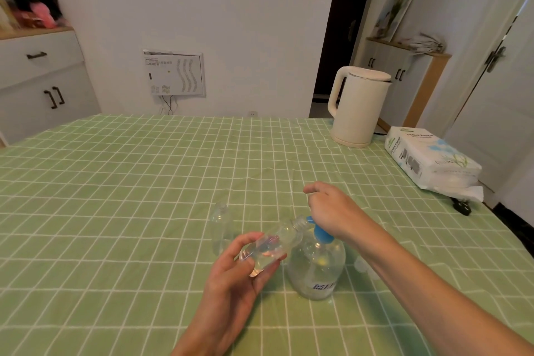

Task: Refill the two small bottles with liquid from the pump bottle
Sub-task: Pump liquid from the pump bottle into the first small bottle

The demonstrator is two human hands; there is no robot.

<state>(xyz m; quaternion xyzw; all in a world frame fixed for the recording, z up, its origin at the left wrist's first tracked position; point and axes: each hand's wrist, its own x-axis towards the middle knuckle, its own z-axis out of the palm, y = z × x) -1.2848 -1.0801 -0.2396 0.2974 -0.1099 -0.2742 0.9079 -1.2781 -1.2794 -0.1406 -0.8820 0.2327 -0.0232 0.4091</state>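
Note:
My left hand point(231, 274) holds a small clear bottle point(274, 246) tilted, with its open neck up against the blue nozzle of the pump bottle point(316, 266). The pump bottle is round and clear with a blue pump top, and stands on the green checked tablecloth. My right hand point(332, 208) rests on top of the blue pump head, palm down, and hides most of it. A second small clear bottle point(221, 225) stands upright just left of them, without a cap. Two small pale caps point(364, 266) lie partly hidden under my right forearm.
A cream electric kettle point(358, 107) stands at the back right of the table point(115, 182). A pack of tissue paper point(430, 157) lies at the right edge, with a black plug point(462, 206) beside it. Cabinets and a wall stand beyond the table.

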